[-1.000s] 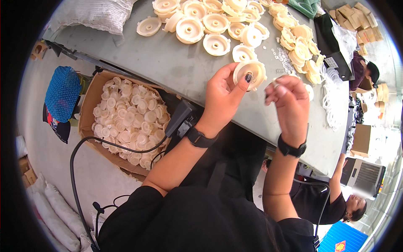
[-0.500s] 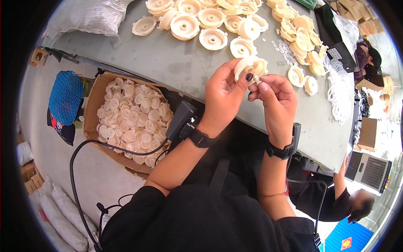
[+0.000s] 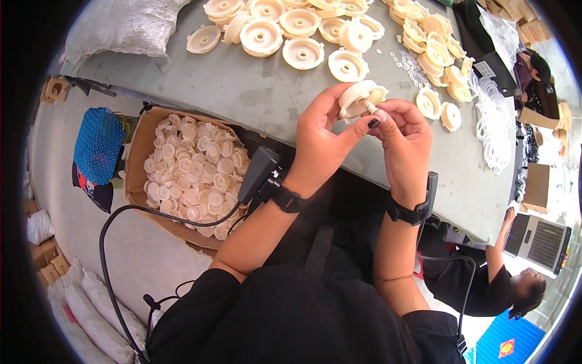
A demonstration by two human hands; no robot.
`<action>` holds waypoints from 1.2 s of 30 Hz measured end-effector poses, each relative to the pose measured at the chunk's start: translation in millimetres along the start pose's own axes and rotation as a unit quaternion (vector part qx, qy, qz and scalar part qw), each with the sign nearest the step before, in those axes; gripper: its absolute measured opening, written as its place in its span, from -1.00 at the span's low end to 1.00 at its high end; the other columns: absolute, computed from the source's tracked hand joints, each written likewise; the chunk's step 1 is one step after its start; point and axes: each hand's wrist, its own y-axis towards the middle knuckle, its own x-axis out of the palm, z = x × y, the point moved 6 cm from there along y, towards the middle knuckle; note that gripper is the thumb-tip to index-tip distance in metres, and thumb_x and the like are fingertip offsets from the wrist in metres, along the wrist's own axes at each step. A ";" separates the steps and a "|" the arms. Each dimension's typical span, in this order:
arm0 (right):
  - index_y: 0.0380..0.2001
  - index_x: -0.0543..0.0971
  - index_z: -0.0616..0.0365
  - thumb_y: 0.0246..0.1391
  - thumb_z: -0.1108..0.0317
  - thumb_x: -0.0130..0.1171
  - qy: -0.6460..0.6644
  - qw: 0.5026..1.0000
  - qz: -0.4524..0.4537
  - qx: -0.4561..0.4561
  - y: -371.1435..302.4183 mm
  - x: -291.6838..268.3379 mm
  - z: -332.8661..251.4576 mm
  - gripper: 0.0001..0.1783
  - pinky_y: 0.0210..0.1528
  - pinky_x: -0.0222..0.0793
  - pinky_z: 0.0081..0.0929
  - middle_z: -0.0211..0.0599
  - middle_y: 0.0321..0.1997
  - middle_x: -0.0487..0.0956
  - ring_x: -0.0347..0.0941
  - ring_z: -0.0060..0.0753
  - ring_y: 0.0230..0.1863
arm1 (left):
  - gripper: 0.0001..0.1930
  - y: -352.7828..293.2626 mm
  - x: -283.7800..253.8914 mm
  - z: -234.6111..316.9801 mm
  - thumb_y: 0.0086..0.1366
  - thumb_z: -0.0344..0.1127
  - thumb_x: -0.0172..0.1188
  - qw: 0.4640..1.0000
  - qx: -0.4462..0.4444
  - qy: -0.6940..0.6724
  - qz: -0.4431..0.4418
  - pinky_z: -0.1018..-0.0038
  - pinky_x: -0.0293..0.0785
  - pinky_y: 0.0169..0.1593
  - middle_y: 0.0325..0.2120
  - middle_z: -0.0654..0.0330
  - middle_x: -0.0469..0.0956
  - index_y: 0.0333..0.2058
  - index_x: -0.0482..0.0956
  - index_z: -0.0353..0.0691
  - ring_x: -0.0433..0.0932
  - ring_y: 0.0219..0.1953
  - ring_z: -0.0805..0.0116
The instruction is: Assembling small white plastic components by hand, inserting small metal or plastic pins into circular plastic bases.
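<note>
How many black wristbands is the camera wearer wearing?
2: one black wristband on the wrist of the left hand, which holds a cream wheel; a second wristband on the wrist of the right hand. Both are partly hidden.

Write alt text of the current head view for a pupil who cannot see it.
The left hand holds a round, cream plastic part while the right hand holds a small pale piece up to it, at a grey table. More round cream parts lie beyond; at left, an open brown cardboard box holds pale plastic discs.
</note>
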 end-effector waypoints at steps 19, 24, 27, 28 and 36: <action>-0.29 0.50 0.37 0.03 0.55 0.18 -0.076 0.995 0.046 -0.036 -2.5 3.0 2.0 -0.84 -0.30 0.45 -0.64 -0.25 -0.34 0.59 0.51 -0.56 -0.37 | -0.60 -0.4 1.2 -1.5 0.16 -0.50 0.21 1.000 -0.005 0.009 -0.007 0.49 0.44 -0.03 -0.15 0.10 0.51 -0.02 0.36 -0.41 0.49 -0.11 0.45; -0.31 0.50 0.37 0.02 0.55 0.18 -0.082 0.993 0.072 -0.051 -2.8 5.0 3.7 -0.86 -0.33 0.44 -0.67 -0.25 -0.36 0.59 0.50 -0.58 -0.40 | -0.63 1.8 1.4 -4.0 0.19 -0.49 0.18 1.000 -0.013 0.002 -0.008 0.51 0.47 -0.06 -0.16 0.09 0.52 -0.03 0.37 -0.42 0.49 -0.13 0.45; -0.32 0.50 0.37 0.02 0.56 0.17 -0.046 0.996 0.068 -0.025 -3.4 3.5 6.4 -0.86 -0.33 0.44 -0.67 -0.24 -0.37 0.59 0.50 -0.58 -0.40 | -0.66 1.8 1.1 -2.9 0.21 -0.47 0.17 1.000 0.011 0.015 -0.023 0.52 0.48 -0.08 -0.16 0.08 0.52 -0.06 0.38 -0.42 0.50 -0.14 0.45; -0.32 0.49 0.37 0.02 0.56 0.17 -0.013 0.998 0.058 -0.003 -3.6 3.8 9.0 -0.86 -0.33 0.44 -0.66 -0.24 -0.37 0.59 0.50 -0.57 -0.40 | -0.66 1.3 1.7 -1.7 0.21 -0.47 0.17 1.000 0.010 0.015 -0.024 0.52 0.48 -0.08 -0.16 0.08 0.52 -0.06 0.38 -0.42 0.50 -0.14 0.45; -0.25 0.48 0.32 0.01 0.50 0.21 -0.064 0.988 0.128 -0.051 -8.2 2.9 7.7 -0.78 -0.49 0.36 -0.72 -0.28 -0.45 0.58 0.48 -0.61 -0.50 | -0.74 -0.9 5.0 -2.4 0.22 -0.48 0.14 0.996 -0.065 -0.066 0.002 0.55 0.45 -0.11 -0.21 0.15 0.51 -0.11 0.40 -0.38 0.49 -0.17 0.48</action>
